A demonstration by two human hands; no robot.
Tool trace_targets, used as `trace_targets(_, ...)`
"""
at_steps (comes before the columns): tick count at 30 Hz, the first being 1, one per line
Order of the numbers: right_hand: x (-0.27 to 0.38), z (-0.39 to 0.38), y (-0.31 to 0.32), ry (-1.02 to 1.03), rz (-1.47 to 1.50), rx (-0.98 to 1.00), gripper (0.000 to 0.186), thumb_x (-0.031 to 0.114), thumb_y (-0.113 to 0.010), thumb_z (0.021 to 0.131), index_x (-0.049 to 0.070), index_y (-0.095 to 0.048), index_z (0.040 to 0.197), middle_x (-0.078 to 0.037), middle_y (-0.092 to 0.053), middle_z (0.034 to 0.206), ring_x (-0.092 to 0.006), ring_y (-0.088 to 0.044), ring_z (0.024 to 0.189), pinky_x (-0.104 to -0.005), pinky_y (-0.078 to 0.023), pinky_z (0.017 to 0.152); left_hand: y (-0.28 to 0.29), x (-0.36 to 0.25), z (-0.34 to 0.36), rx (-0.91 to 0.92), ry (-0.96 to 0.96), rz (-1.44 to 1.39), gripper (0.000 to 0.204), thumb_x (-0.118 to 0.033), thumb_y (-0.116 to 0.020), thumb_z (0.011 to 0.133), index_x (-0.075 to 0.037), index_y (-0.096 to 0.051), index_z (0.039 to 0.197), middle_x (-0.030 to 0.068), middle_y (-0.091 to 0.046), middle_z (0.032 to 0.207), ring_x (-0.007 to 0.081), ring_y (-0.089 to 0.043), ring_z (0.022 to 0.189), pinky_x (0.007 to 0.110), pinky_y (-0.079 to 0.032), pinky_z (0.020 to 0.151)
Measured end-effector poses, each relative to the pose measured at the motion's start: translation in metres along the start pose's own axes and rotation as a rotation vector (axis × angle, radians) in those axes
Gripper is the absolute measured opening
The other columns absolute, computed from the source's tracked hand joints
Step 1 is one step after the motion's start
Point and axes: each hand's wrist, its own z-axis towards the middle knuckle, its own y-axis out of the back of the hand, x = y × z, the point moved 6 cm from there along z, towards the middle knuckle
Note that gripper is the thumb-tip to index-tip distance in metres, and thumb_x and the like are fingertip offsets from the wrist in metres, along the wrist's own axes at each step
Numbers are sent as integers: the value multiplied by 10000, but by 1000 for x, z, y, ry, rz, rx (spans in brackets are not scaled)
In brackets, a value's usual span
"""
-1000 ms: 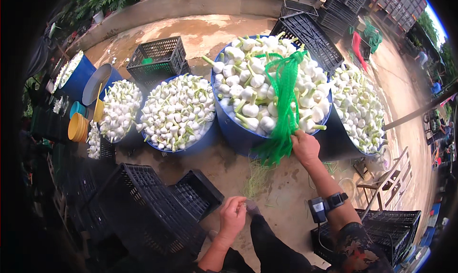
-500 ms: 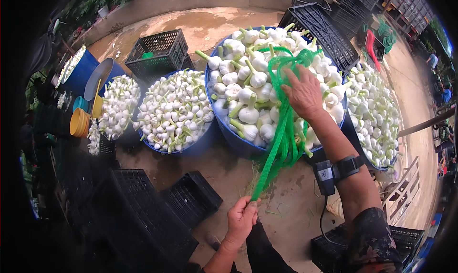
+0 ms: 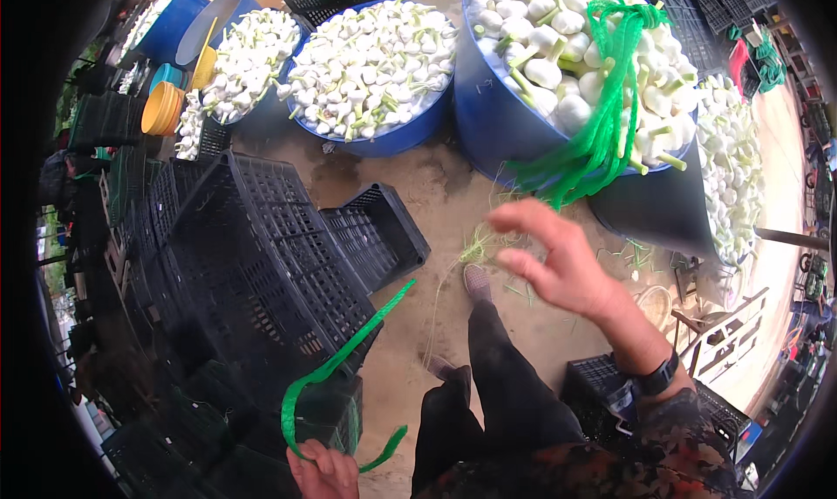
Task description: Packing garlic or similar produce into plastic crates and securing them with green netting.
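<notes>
My left hand (image 3: 323, 471), low in the view, has its fingers closed around one green mesh strip (image 3: 301, 386). One end of that strip rises past the black crates, and a shorter end hangs to the right. In mid-air over the floor, my right hand (image 3: 562, 259) holds nothing, thumb and fingers apart, slightly blurred. Beyond it, a knotted bunch of green netting (image 3: 615, 124) drapes over the rim of a large blue tub (image 3: 488, 107). Big white garlic bulbs (image 3: 574, 111) with cut green stems heap up in this tub.
Stacked black plastic crates (image 3: 253, 237) fill the left side. More tubs of smaller garlic (image 3: 370, 72) stand at the back, and another garlic heap (image 3: 732, 168) is at the right. Yellow basins (image 3: 161, 108) sit far left. A black crate (image 3: 593, 386) lies by my right arm.
My left hand has drawn one strip away from the bunch, down and left. My right hand has left the netting and come nearer. The view has tilted down.
</notes>
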Motion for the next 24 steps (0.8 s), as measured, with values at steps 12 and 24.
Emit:
trace_targets(12, 41, -237, -249, 91, -468, 895, 215, 228, -554, 797, 183, -569, 1007, -52, -636, 838, -239, -611, 804, -413, -408, 713, 247, -228, -296, -491, -1062, 633, 325, -308, -370, 945, 1, -426, 861, 45, -300, 652, 187, -281, 557, 355, -295, 627)
trace_targets(24, 24, -313, -102, -389, -1205, 687, 256, 115, -554, 755, 263, -626, 950, 63, -633, 897, -133, -577, 920, -443, -358, 809, 231, -236, -364, 284, -1057, -603, 216, -192, -353, 942, -16, -474, 912, 57, -397, 722, 142, -318, 498, 299, -279, 504)
